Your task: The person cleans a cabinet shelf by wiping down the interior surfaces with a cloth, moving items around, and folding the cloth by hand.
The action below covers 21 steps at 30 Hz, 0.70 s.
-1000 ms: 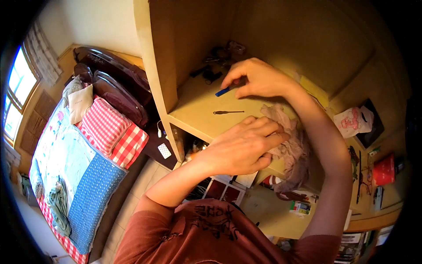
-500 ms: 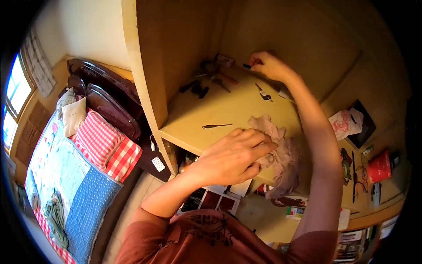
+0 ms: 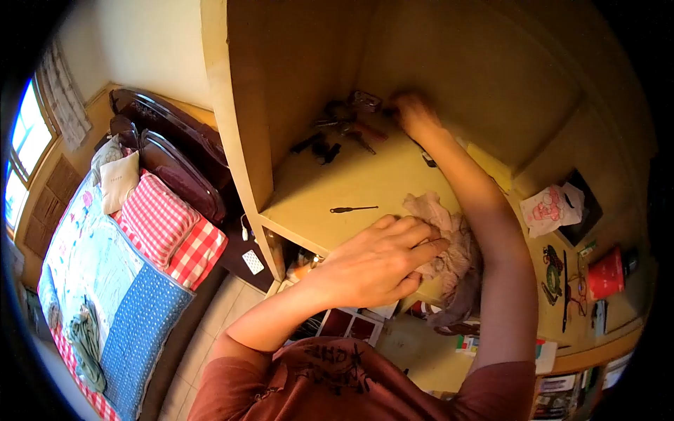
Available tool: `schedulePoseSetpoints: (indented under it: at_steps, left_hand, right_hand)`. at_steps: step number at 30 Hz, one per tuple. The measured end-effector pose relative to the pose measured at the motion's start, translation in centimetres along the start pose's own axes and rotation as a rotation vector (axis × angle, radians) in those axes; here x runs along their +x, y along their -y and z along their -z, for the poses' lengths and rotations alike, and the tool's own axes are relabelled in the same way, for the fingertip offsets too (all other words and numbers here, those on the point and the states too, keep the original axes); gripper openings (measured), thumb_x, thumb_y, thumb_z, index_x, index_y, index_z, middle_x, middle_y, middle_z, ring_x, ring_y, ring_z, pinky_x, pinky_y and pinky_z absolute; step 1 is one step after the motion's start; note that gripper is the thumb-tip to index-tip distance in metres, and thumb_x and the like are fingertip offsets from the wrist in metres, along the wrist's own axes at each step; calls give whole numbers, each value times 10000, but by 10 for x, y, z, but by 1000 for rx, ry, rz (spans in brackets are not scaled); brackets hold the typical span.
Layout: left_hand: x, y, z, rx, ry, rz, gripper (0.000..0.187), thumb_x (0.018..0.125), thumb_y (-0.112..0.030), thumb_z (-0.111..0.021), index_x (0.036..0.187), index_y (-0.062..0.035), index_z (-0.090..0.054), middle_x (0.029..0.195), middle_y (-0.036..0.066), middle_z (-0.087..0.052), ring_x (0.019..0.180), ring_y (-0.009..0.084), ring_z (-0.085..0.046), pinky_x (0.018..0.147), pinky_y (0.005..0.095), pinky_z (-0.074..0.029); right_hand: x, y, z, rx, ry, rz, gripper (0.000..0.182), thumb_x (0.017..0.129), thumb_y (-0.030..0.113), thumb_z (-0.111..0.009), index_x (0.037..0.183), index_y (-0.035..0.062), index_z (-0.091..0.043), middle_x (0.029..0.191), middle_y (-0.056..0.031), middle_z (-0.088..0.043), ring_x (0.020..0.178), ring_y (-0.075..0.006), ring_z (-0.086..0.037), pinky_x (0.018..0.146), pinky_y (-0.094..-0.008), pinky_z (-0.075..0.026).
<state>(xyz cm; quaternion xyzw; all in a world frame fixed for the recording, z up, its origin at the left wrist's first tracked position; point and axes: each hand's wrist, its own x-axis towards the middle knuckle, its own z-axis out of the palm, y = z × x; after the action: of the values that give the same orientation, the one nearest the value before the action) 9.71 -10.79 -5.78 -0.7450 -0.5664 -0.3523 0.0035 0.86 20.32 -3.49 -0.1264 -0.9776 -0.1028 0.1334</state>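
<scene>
My left hand (image 3: 382,263) is closed on a crumpled pinkish-grey cloth (image 3: 460,256), which drapes over the front edge of the wooden shelf (image 3: 295,189). Deep on that shelf, my right hand (image 3: 414,116), blurred by motion, pinches a small dark object whose kind I cannot make out. Just left of it lies a heap of dark tools (image 3: 344,126), including one with a red handle. A thin screwdriver (image 3: 353,209) lies apart, above my left hand. Under my right forearm, a small dark-and-metal tool (image 3: 428,160) is partly hidden.
A tall wooden side panel (image 3: 242,126) bounds the shelf on the left. To the right are a white bag with pink print (image 3: 551,209), glasses (image 3: 578,295) and a red container (image 3: 606,274). A bed (image 3: 105,259) stands at far left.
My right hand has moved left and slightly deeper, towards the tool heap, with the small dark object. My left hand stays on the cloth. The view has shifted a little.
</scene>
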Motion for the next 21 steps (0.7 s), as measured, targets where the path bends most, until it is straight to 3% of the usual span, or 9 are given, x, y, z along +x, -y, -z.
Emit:
schedulePoseSetpoints:
  at_steps: [3,5,6,8,13,15,16,19,21]
  left_hand:
    - [-1,0,-1,-7,-7,-2,551,835,-176,-629,1366,-49,-555,1275,149,-576,1216,304,-524,1044,439,-412]
    - [0,-1,0,-9,-10,2,547,836,-177,-629,1363,-49,-557,1267,146,-577,1209,301,-525,1039,437,-413]
    - [0,-1,0,-9,-8,3,543,837,-178,-630,1360,-49,-559,1258,144,-578,1202,297,-527,1034,436,-414]
    - [1,0,-1,-5,-18,-4,540,837,-177,-629,1357,-50,-560,1260,142,-578,1199,298,-528,1032,436,-413]
    - [0,0,-2,7,-21,-4,535,838,-175,-626,1354,-52,-558,1257,142,-578,1196,301,-528,1030,435,-411]
    - [-1,0,-2,14,-26,-16,534,838,-178,-620,1352,-50,-557,1252,145,-577,1194,303,-528,1025,438,-411]
    - [-1,0,-2,14,-26,-16,534,838,-178,-620,1352,-50,-557,1252,145,-577,1194,303,-528,1025,438,-411]
    - [0,0,-2,6,-23,-12,528,836,-177,-610,1347,-53,-558,1250,146,-577,1196,303,-528,1024,441,-410]
    - [-1,1,-4,-7,-58,-22,525,833,-176,-603,1342,-59,-559,1249,150,-576,1197,305,-528,1022,441,-411]
  right_hand:
    - [-14,21,29,93,-26,-73,301,944,88,-529,1189,61,-701,1228,-224,-660,1124,-379,-645,973,-467,-520]
    - [-18,23,41,462,-25,105,234,876,186,-658,1036,41,-748,1052,-218,-723,982,-365,-698,884,-441,-551]
    - [-26,34,54,463,-22,104,234,876,186,-658,1036,41,-748,1052,-218,-723,982,-365,-698,884,-441,-551]
    - [-45,60,78,532,139,176,227,771,211,-751,907,29,-755,817,-173,-728,779,-290,-704,728,-387,-544]
    - [-46,70,59,516,102,222,261,765,233,-775,880,2,-735,753,-128,-719,688,-214,-686,679,-364,-538]
    - [-46,75,61,632,230,4,219,771,181,-758,891,0,-732,734,-126,-711,635,-198,-675,654,-354,-540]
    - [-47,76,64,632,230,4,219,771,181,-758,891,0,-732,734,-126,-711,635,-198,-675,654,-354,-540]
    - [-46,75,65,593,240,54,193,758,120,-742,908,-1,-729,724,-135,-706,597,-209,-666,624,-350,-541]
    - [-42,72,59,532,119,203,219,759,124,-741,953,22,-732,764,-116,-717,655,-245,-679,651,-381,-542]
